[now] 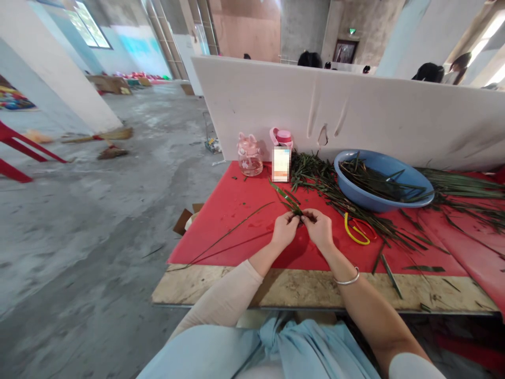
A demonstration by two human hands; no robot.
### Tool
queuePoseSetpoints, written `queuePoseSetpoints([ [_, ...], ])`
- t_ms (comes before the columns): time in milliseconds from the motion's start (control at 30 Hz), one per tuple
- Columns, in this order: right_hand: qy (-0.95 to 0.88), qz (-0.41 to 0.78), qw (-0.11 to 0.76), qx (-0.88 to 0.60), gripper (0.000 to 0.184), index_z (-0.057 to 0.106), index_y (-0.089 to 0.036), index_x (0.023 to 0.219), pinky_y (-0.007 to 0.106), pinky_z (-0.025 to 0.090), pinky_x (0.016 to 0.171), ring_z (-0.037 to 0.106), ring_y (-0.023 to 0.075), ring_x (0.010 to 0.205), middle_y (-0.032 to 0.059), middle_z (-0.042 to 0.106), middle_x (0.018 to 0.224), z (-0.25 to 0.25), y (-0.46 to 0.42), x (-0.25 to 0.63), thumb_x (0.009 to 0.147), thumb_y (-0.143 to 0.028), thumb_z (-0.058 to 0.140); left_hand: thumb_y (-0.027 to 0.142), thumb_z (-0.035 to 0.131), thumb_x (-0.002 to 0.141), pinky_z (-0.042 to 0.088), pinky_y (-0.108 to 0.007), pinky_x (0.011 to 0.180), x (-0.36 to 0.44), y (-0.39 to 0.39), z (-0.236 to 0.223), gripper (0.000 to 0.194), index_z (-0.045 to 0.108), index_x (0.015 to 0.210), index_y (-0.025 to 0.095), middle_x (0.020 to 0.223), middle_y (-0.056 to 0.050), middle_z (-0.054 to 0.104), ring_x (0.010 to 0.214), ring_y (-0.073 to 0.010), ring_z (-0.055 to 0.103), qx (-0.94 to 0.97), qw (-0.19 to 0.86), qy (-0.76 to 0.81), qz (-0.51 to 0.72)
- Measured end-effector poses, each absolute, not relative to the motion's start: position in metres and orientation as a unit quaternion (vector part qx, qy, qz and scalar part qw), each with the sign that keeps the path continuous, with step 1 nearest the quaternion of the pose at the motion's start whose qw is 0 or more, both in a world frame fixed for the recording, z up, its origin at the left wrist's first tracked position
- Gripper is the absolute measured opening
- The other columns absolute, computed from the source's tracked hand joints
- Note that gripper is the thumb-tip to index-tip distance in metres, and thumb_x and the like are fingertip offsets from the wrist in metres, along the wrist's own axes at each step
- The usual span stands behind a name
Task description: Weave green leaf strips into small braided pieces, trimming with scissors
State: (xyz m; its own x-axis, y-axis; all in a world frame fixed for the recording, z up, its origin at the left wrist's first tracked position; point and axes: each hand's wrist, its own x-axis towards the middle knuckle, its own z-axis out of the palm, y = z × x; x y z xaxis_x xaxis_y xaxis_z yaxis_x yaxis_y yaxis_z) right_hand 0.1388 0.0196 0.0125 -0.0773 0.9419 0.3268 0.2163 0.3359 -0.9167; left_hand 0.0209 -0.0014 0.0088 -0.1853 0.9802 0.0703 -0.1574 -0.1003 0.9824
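My left hand (284, 230) and my right hand (319, 227) meet over the red table cover (236, 210), both pinched on a small bundle of green leaf strips (294, 206) that sticks up and away from my fingers. A long thin leaf strip (232, 230) trails from my hands to the left, across the cover toward the table's front edge. A silver bangle (347, 280) sits on my right wrist.
A blue basin (381, 197) with leaves stands at the right, a heap of green leaves (319, 176) beside it. Yellow-handled scissors (357, 230) lie right of my hands. A pink cup (249, 155) and a pink bottle (281, 157) stand by the white partition (355, 113). Bare floor lies to the left.
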Motion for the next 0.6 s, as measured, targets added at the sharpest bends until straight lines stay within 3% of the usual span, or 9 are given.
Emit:
queuePoseSetpoints([
  [300, -0.68, 0.278, 0.502, -0.457, 0.025, 0.07, -0.017, 0.097, 0.027, 0.054, 0.067, 0.065, 0.0159, 0.067, 0.0052, 0.071, 0.079, 0.0136, 0.0166, 0.1379, 0.076, -0.022, 0.056, 0.034, 0.064, 0.071, 0.048, -0.024, 0.06, 0.0196, 0.0009, 0.003, 0.024, 0.068, 0.072, 0.011, 0.058, -0.002, 0.062, 0.057, -0.0127, 0.056, 0.434, 0.446, 0.501, 0.601],
  [600, -0.699, 0.328, 0.49, -0.404, 0.029, 0.067, -0.017, 0.102, 0.027, 0.054, 0.069, 0.065, 0.0157, 0.073, 0.005, 0.069, 0.084, 0.0124, 0.0201, 0.1393, 0.075, -0.019, 0.056, 0.042, 0.067, 0.069, 0.049, -0.025, 0.06, 0.0193, 0.0026, 0.0049, 0.032, 0.067, 0.076, 0.01, 0.066, -0.003, 0.063, 0.057, -0.011, 0.056, 0.389, 0.478, 0.466, 0.635],
])
